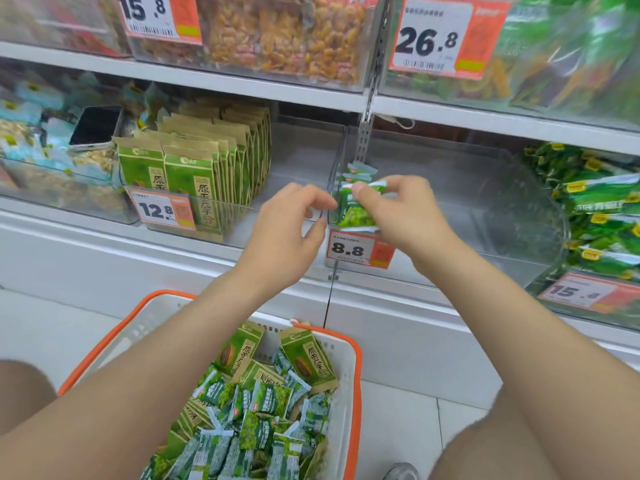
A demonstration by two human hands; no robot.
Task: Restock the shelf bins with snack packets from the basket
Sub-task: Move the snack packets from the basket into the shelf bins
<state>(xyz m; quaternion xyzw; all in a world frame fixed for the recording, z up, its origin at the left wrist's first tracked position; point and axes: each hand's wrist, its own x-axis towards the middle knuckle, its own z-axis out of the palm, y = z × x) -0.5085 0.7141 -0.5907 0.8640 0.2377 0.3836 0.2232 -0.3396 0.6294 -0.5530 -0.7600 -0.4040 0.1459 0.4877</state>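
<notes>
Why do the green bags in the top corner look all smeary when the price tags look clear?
Head view: the green bags at top right are streaked with blur near the frame edge; in its centre the 8.8 price tag and the packet in the right hand are sharp; light is even, no hard shadows.

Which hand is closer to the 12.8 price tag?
Left. The left hand is to the right of the 12.8 tag; the right hand, pinching green packets, is farther right, above the 8.8 tag.

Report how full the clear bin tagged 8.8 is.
Nearly empty: the clear plastic bin holds only a few small green packets at its left end.
</notes>
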